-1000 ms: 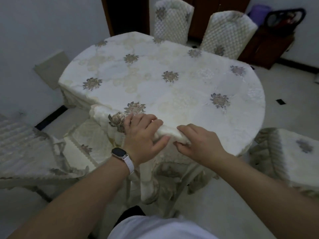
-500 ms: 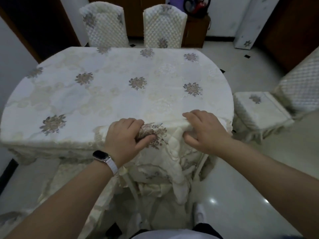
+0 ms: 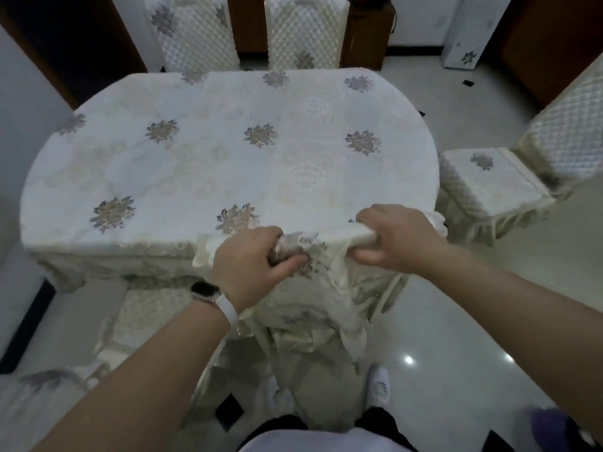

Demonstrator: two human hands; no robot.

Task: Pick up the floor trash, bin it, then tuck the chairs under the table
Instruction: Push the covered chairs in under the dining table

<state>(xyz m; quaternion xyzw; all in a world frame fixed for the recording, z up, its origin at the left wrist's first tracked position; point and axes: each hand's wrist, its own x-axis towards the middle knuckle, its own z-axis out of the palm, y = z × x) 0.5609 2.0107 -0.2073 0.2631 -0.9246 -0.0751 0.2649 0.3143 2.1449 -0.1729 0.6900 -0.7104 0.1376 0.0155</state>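
Chair back (image 3: 329, 239), clenched in my left hand (image 3: 251, 265) and right hand (image 3: 396, 238), may drag the tablecloth (image 3: 228, 158) if I shove.

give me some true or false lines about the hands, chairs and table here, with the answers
1. The left hand and right hand both grip the top of the near chair. True.
2. The watch sits on the right wrist. False: the watch is on the left wrist.
3. The far chairs stand side by side at the far edge of the table. True.
4. The chair on the right is pushed fully under the table. False: the right chair has its whole seat showing, out beside the table.
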